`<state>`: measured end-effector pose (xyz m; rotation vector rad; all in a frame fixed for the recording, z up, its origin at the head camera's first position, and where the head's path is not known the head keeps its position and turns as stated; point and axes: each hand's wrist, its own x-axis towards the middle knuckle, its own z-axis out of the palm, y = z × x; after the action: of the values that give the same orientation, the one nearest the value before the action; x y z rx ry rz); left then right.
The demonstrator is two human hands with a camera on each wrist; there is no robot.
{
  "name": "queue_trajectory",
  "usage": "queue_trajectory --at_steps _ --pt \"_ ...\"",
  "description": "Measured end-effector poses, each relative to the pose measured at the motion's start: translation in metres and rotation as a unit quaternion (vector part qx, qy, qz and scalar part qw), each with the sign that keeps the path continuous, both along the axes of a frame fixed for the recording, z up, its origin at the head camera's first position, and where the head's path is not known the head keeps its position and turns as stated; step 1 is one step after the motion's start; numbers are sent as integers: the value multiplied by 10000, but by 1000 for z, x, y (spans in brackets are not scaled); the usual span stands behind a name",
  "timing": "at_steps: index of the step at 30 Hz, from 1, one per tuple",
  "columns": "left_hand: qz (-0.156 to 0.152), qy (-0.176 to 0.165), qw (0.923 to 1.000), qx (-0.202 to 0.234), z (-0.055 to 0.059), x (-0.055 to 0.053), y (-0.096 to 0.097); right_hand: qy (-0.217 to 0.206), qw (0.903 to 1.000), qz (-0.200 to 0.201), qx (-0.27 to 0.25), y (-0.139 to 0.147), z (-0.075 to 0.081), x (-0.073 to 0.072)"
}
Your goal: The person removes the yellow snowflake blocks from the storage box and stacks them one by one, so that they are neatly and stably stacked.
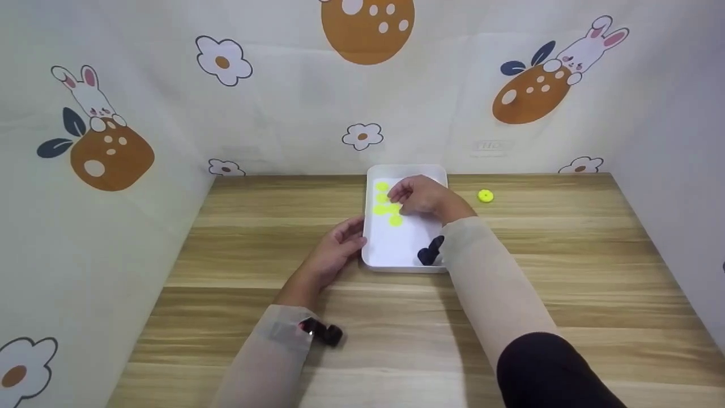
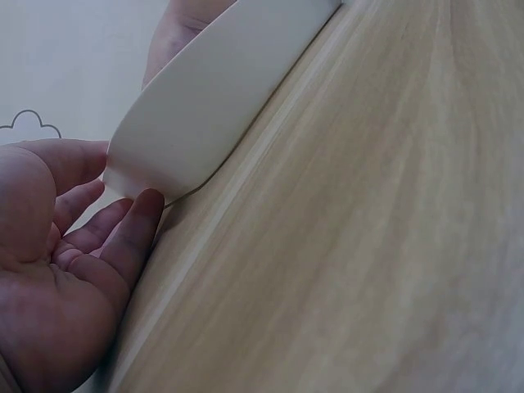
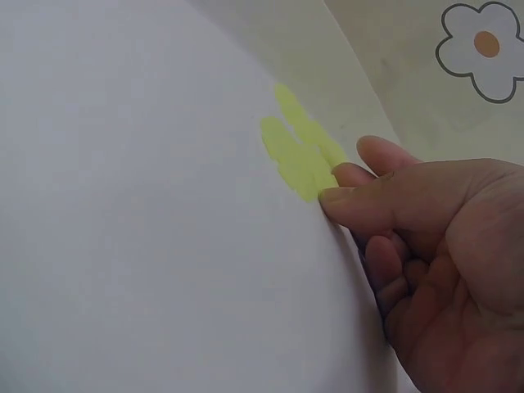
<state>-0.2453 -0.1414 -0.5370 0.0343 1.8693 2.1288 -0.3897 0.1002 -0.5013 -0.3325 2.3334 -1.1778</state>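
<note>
A white tray (image 1: 408,243) lies on the wooden table, with several bright yellow discs (image 1: 382,198) placed close together in its left part. My right hand (image 1: 422,198) reaches in over the tray. Its thumb and index finger pinch the edge of a yellow disc at the near end of the group (image 3: 304,168); the fingertips partly hide that disc. At the tray's left side is my left hand (image 1: 334,252). In the left wrist view, its thumb is at the rim and its fingers touch the outer wall of the tray (image 2: 196,106).
One more yellow disc (image 1: 485,196), with a small dark centre, lies on the wooden table (image 1: 566,255) right of the tray. Behind and beside the table hangs patterned cloth (image 1: 294,102). Small black cameras (image 1: 323,332) are strapped to both wrists.
</note>
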Motion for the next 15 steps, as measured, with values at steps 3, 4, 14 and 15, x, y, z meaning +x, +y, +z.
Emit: queue_trajectory --at_steps 3,4,14,15 --pt "10 -29 10000 -42 0 0 0 -20 10000 -23 16 -1 0 1" --pt "6 -22 10000 -53 0 0 0 -34 10000 -58 36 -1 0 1" --pt "39 -16 10000 -73 1 1 0 94 9989 -469 -21 -1 1 3" --pt "33 -25 10000 -65 1 1 0 96 9986 -508 -85 -1 0 3"
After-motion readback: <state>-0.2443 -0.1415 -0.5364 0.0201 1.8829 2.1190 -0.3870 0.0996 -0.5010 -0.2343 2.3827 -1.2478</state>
